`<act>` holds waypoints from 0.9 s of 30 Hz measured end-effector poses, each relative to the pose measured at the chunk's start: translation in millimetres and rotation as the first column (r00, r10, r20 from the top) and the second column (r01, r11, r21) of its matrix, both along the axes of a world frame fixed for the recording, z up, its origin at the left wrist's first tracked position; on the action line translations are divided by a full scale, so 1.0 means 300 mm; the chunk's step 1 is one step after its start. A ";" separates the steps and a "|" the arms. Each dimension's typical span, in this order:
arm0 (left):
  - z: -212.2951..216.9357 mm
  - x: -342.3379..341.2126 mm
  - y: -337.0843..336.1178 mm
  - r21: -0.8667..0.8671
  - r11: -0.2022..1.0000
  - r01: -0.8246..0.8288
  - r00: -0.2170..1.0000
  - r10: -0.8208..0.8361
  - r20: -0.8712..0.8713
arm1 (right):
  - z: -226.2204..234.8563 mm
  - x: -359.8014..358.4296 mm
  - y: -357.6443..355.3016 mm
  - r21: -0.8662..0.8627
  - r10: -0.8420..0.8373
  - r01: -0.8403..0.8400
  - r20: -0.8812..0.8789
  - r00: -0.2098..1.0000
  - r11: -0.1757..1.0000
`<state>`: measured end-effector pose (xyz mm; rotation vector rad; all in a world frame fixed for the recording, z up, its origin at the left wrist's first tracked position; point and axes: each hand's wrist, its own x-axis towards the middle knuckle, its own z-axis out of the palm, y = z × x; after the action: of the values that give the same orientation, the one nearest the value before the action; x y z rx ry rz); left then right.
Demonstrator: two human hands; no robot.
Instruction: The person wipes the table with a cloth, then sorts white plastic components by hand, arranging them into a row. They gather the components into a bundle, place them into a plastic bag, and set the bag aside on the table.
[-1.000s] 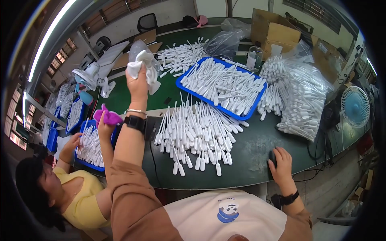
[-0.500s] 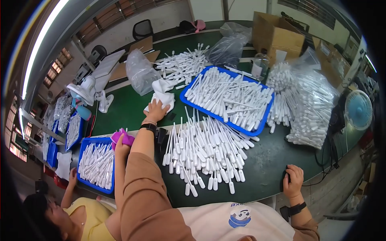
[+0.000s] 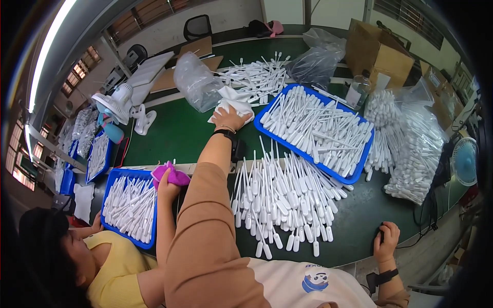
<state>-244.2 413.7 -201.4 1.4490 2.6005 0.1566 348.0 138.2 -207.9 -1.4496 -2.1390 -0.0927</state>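
Observation:
My left hand reaches far forward and rests on a crumpled white cloth, its fingers bent into the fabric. Close by on the right is a blue tray heaped with white plastic droppers. Nearer to me, a loose pile of droppers fans out on the green table with their bulbs toward me. My right hand is at the table's near right edge, fingers curled around a small dark thing mostly hidden by them.
At my left a co-worker in yellow holds a purple cloth beside another blue tray of droppers. A clear bag full of droppers, a bottle and a cardboard box stand right. A white fan stands left.
My left hand has moved forward onto the white cloth, covering more of it. The whole view has swung a little left. My right hand stays at the table edge.

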 end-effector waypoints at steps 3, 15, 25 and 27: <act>-0.006 0.023 0.079 0.053 0.997 -0.050 0.999 0.049 0.018 | 0.008 -0.005 -0.008 -0.011 -0.014 0.014 0.008 1.000 1.000; 0.010 -0.101 0.263 0.168 0.982 -0.092 0.984 0.065 0.164 | -0.009 0.002 -0.030 -0.040 -0.055 0.055 0.006 0.998 0.998; 0.147 -0.359 0.006 0.712 0.677 -0.188 0.821 -0.290 0.492 | -0.008 0.003 -0.014 0.019 -0.006 0.007 -0.020 1.000 1.000; 0.163 -0.371 -0.068 0.694 0.661 -0.287 0.739 -0.308 0.599 | -0.018 0.010 -0.018 0.023 0.009 -0.008 -0.029 1.000 1.000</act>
<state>-355.4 393.4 -152.5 1.1996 1.9028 1.6272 351.0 132.9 -213.2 -1.4207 -2.1135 -0.0916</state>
